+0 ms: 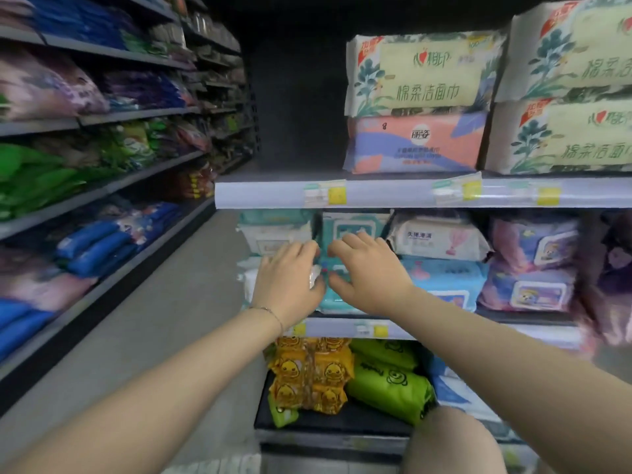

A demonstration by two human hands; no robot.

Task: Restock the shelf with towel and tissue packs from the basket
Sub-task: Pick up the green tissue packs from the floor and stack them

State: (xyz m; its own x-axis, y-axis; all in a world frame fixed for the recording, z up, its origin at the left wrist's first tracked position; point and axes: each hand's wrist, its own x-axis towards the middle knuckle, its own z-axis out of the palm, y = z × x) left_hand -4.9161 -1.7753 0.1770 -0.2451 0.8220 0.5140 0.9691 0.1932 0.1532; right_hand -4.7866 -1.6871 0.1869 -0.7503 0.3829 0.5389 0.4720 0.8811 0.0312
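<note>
Both my hands reach into the middle shelf, which is stacked with wipe and tissue packs. My left hand curls its fingers round the edge of a white-wrapped pack, in front of a stack of white packs. My right hand lies with spread fingers on a teal pack, its thumb underneath. Another teal pack sits above it. Much of both packs is hidden by my hands. No basket is in view.
Light blue and pink-purple packs fill the shelf to the right. The upper shelf carries cotton towel packs, with a dark gap on its left. Yellow duck packs and green packs lie below. Aisle shelving runs along the left.
</note>
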